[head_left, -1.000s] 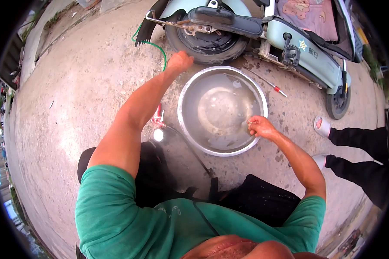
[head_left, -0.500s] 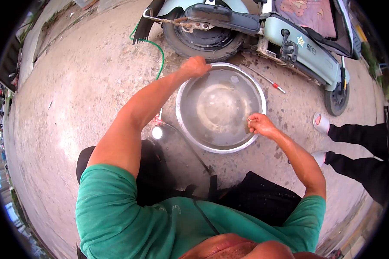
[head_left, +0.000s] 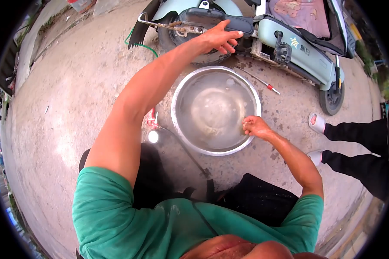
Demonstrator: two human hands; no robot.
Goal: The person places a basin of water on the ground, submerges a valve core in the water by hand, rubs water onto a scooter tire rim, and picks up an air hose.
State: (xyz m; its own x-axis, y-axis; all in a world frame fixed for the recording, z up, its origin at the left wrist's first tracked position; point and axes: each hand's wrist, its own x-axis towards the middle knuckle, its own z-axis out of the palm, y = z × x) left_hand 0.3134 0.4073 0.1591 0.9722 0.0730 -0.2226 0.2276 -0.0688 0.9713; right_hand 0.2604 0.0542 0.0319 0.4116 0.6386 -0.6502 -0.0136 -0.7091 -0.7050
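A wide metal basin [head_left: 177,125] of cloudy water rests on the ground in front of me. My left hand [head_left: 218,38] reaches past its far rim with fingers spread, holding nothing, over the rear wheel [head_left: 170,39] of a pale blue electric scooter [head_left: 304,56]. Inside the basin's right edge, above the water, my right hand [head_left: 256,127] is closed in a pinch. Something small and pale shows at its fingertips, too small to name.
A pump hose with a round white gauge [head_left: 153,137] lies left of the basin. Right of it is a thin rod with a red band [head_left: 270,86]. A green hose [head_left: 149,48] runs by the wheel. Another person's black-trousered legs [head_left: 354,136] stand at right.
My left hand has let go of the basin's far rim and moved up and forward to the scooter wheel, its fingers opening. My right hand stays pinched at the basin's right side.
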